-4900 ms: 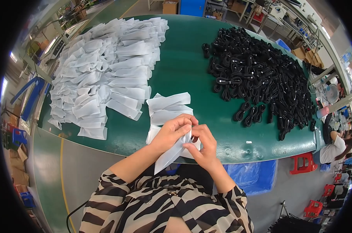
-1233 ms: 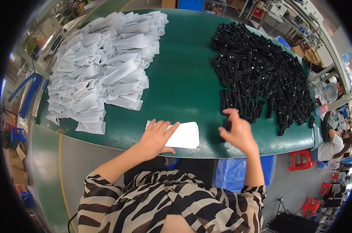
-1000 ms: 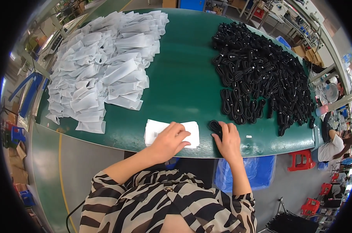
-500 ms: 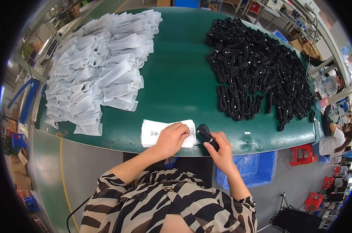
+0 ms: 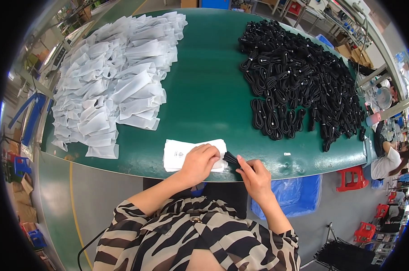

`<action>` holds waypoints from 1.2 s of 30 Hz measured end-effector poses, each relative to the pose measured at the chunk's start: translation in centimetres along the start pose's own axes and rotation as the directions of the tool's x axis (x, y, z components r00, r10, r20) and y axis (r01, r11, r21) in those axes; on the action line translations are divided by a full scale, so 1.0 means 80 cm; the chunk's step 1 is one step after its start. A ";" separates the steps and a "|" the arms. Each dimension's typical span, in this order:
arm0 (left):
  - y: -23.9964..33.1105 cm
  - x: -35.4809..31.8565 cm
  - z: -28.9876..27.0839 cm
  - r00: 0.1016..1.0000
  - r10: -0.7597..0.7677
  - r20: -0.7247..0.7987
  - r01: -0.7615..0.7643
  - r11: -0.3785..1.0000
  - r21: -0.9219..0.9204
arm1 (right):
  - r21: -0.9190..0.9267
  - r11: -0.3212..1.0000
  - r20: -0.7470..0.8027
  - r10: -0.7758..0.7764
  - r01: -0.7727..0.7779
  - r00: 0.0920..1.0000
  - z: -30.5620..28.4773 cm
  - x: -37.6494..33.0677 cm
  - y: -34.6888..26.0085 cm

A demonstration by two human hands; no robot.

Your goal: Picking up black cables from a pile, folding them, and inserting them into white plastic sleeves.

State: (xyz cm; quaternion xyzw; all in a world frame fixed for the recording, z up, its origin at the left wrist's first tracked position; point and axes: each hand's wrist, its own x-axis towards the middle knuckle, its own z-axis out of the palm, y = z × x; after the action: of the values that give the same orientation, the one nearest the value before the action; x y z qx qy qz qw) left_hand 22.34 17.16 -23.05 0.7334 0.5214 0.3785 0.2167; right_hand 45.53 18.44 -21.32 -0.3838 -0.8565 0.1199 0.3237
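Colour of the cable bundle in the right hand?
Black; the cable bundle shows best in the head view.

My top (image 5: 177,239): black-and-beige zebra stripes
My sleeves (image 5: 131,214): matching, loose, ending above wrists
Front fastening (image 5: 196,220): small, shiny
My fingers (image 5: 204,151): bare

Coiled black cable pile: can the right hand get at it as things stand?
Probably yes: only green tabletop seems to lie between the right hand and the coiled black cable pile, though it holds one cable bundle.

Grey workshop floor (image 5: 100,180) around me
On my left runs a yellow line (image 5: 72,198); right, a red stool (image 5: 358,177); far off, a blue cabinet (image 5: 215,3).
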 end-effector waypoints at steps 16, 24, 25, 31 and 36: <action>0.025 0.015 -0.032 0.981 0.184 -0.068 -0.192 0.972 -0.136 | 0.439 0.894 0.012 0.097 -0.092 0.995 0.019 0.030 -0.016; 0.014 0.021 -0.096 0.979 -0.179 -0.096 0.058 0.700 -0.711 | 0.742 0.670 -0.192 0.178 0.024 0.965 0.037 0.072 -0.044; 0.013 0.020 -0.107 0.967 -0.203 -0.154 0.023 0.672 -0.740 | 0.693 0.721 -0.179 0.144 0.020 0.973 0.037 0.079 -0.041; -0.020 -0.004 -0.186 0.801 -0.231 -0.552 -0.108 0.852 -0.513 | -0.268 0.958 -0.272 0.023 -0.099 0.962 0.023 0.113 0.045; -0.082 -0.019 -0.181 0.794 0.033 -0.607 0.150 0.957 0.249 | -0.563 0.809 -0.134 0.112 -0.168 0.985 0.046 0.119 0.110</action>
State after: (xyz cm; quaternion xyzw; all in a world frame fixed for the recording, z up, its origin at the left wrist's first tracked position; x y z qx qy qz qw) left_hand 6.83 16.99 -19.28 0.5806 0.6346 0.5069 -0.0573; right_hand 43.50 31.55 -23.70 -0.5305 -0.8059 -0.1375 0.2239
